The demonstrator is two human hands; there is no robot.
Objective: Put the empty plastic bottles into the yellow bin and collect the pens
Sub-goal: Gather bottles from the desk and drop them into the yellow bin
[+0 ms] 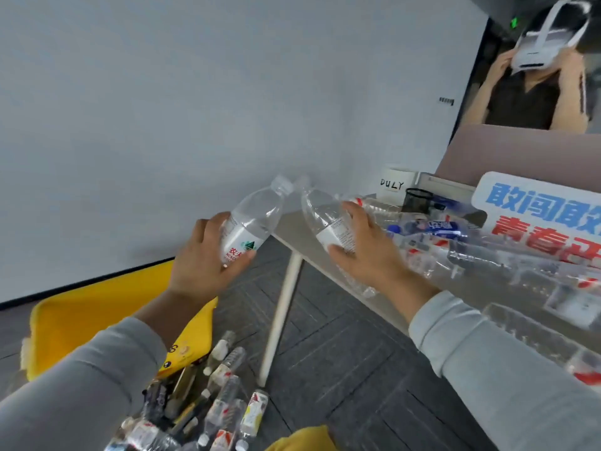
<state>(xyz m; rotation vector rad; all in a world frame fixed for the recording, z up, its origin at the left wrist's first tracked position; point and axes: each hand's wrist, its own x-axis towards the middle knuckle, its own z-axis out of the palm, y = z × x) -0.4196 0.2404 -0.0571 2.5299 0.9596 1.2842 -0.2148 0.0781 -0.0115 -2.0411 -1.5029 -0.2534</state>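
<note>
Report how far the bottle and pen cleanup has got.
Done: a heap of bottles lies in the yellow bin. In hand: the left hand grips a labelled bottle, the right hand a second bottle. Left: a crowd of bottles on the table; no collected pens are visible.
</note>
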